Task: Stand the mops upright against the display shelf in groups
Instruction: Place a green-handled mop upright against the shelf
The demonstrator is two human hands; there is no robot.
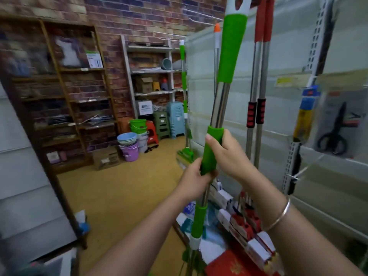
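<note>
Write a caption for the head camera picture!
Both hands grip a green-handled mop upright beside two red-handled mops at the shelf.

Green-gripped steel mop point(223, 100), near upright; two red-gripped mops point(256, 76) upright against display shelf point(278, 56).

green-and-steel mop point(229, 62); red-gripped mops point(258, 76).
</note>
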